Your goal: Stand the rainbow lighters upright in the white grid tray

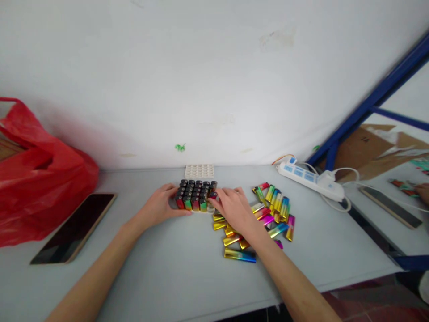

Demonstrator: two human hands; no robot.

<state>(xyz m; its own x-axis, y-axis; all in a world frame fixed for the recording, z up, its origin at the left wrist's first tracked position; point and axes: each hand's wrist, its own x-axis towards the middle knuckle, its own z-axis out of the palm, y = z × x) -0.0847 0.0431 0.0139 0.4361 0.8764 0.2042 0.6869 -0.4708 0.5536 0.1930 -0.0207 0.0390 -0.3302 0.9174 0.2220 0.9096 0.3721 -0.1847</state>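
Note:
A block of upright lighters (195,188), with black tops and shiny coloured bodies, stands in rows in a pale slotted tray (210,209). My left hand (161,203) is closed round the block's left side, thumb along the front edge, fingers at the back corner. My right hand (234,208) pinches one dark-topped lighter (213,195) at the tray's right front, where a see-through slot shows. Whether this lighter is seated in a slot, I cannot tell. Beneath and beyond my right forearm lies a loose pile of metallic lighters (278,201) in gold, blue, red and pink.
Behind the block, a second white slotted tray (199,171) lies by the wall. On the left are a dark phone (75,228) and a red plastic bag (43,174). A white power strip (310,179) with cables and a blue metal frame (372,100) border the right side.

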